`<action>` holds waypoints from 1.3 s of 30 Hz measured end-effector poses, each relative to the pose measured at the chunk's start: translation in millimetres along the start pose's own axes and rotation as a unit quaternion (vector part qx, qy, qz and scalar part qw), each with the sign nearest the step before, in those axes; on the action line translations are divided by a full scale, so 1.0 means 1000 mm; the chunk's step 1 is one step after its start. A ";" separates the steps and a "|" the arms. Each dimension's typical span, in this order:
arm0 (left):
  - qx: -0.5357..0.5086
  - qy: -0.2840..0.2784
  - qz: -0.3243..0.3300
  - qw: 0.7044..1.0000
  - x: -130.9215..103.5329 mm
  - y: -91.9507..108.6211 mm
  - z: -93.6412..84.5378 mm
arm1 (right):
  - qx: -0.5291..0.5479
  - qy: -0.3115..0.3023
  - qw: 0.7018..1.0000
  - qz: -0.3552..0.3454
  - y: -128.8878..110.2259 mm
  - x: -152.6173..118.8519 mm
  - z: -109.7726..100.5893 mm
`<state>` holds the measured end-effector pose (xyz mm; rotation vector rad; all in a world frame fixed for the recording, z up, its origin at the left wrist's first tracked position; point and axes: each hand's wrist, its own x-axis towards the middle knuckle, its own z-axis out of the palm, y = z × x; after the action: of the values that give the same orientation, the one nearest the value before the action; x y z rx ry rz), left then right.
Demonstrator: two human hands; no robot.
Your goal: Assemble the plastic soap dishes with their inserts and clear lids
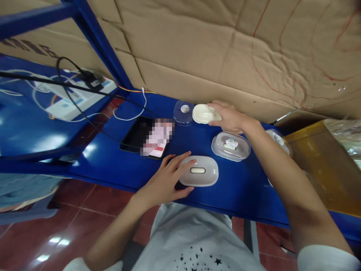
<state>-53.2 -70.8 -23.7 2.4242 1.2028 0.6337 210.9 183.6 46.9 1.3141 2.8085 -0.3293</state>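
My right hand (pixel 228 116) grips the right end of a cream oval piece (pixel 203 113) at the back of the blue table. Just left of that piece lies a clear plastic lid (pixel 184 113) with a round sticker. My left hand (pixel 171 177) has its fingers spread and rests at the left end of a white oval dish (pixel 206 177) with a cream bar in its middle. A similar dish under a clear stickered cover (pixel 237 145) sits below my right wrist.
Left of the dishes lie an open black phone case and a lit phone (pixel 160 141). Cables and a white power strip (pixel 76 101) are at the far left. A cardboard box (pixel 321 162) stands at the right, beside another stickered clear cover (pixel 279 140). Cardboard (pixel 197 49) lines the back.
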 end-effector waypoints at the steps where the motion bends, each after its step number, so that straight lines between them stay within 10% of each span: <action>1: -0.002 -0.001 -0.001 1.000 0.000 0.000 0.000 | -0.003 -0.003 1.000 -0.002 -0.007 0.005 0.002; 6: -0.006 0.002 -0.003 1.000 0.000 0.000 0.000 | -0.043 0.030 0.999 -0.002 -0.066 0.035 0.017; 12: -0.015 -0.003 -0.008 1.000 0.000 -0.001 0.000 | -0.097 0.052 0.981 0.161 -0.134 0.094 0.030; 24: -0.024 0.002 -0.011 1.000 0.000 -0.002 0.003 | 0.014 -0.040 0.977 0.211 -0.133 0.109 0.010; 28: -0.057 0.003 -0.031 0.998 -0.001 -0.001 0.001 | 0.075 0.059 0.989 0.117 -0.129 0.065 -0.007; 32: -0.147 0.008 -0.061 0.987 -0.004 -0.004 0.001 | 0.126 0.129 0.980 -0.082 -0.128 -0.041 -0.008; 39: -0.183 0.005 -0.053 0.982 -0.005 -0.006 0.004 | 0.150 0.094 0.967 -0.184 -0.121 -0.189 0.050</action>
<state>-57.2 -71.5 -31.5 2.0422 1.0994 0.7609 237.3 -44.7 40.4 0.8881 3.2651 -0.6971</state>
